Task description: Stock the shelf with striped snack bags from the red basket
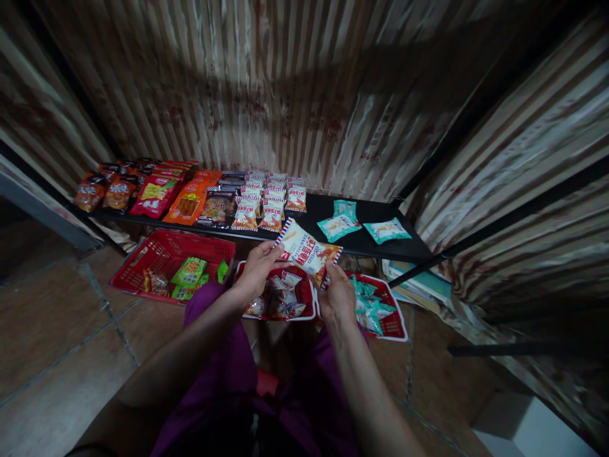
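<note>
- Purple trousers [209, 362], bottom centre
- Left hand [257, 271] and right hand [339, 293], mid-frame, fingers pinching opposite ends of white-and-orange packet [308, 252]
- Black shelf [310, 214], just above

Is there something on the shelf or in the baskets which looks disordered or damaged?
The teal packets at the right of the shelf look untidy: two overlap, one lies apart, at differing angles, while the white-and-red packets nearby sit in rows. I see no spill or tear.
</note>
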`<state>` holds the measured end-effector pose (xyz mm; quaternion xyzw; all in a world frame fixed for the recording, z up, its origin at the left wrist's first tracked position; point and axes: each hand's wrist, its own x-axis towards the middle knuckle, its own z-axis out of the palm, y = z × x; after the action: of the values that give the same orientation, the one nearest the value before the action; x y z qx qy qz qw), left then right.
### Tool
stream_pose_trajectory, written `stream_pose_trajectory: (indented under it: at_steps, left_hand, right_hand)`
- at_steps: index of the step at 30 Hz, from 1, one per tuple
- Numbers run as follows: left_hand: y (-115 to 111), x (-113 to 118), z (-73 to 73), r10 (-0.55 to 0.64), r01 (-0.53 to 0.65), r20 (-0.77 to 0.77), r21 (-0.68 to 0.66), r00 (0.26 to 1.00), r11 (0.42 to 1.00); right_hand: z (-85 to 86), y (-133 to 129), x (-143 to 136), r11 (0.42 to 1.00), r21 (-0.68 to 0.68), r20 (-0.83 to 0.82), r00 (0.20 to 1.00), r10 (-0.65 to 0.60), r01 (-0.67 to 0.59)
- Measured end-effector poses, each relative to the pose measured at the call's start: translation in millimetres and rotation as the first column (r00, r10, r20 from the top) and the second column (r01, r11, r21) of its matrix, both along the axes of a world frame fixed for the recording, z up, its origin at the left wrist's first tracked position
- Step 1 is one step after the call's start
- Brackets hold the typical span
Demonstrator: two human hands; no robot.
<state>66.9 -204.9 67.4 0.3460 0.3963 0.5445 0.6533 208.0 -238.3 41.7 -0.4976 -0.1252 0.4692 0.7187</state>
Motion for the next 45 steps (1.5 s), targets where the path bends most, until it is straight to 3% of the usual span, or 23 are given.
stream_pose_trajectory:
  at_steps: [7, 14, 21, 27, 36, 45]
  left_hand:
    - [5.9, 3.4, 3.4, 0.135, -0.137, -0.076, -0.015, 0.988, 0.991]
    - [25.4, 5.8, 21.0, 0.216, -0.221, -0.164, -0.014, 0.963, 0.975]
    - [28.7, 8.5, 33.7, 0.172, -0.174, -0.131, -0.004, 0.976, 0.985]
    - [25.6, 10.3, 27.4, 0.104, -0.105, -0.057, -0.001, 0.993, 0.995]
    - [10.4, 10.2, 17.4, -0.148, 0.155, 0.108, -0.057, 0.983, 0.986]
    - [5.6, 16.6, 16.3, -0.030, 0.036, 0.173, -0.030, 0.984, 0.999]
  right_hand:
    - [-0.2, -10.8, -8.0, 1.000, -0.010, -0.037, 0.999, -0.006, 0.006]
    - [-7.9, -37.9, -30.6, 0.996, -0.029, -0.092, 0.992, 0.081, -0.084]
    - [-14.0, -50.2, -37.3, 0.992, -0.045, -0.140, 0.983, 0.114, -0.122]
    - [-10.5, -49.3, -36.8, 0.996, -0.046, -0.183, 0.981, 0.066, -0.076]
    - [-11.8, -47.1, -35.1, 0.999, -0.038, -0.070, 0.997, 0.014, -0.017]
    - [-10.8, -52.8, -29.4, 0.990, -0.036, -0.069, 0.988, 0.135, -0.138]
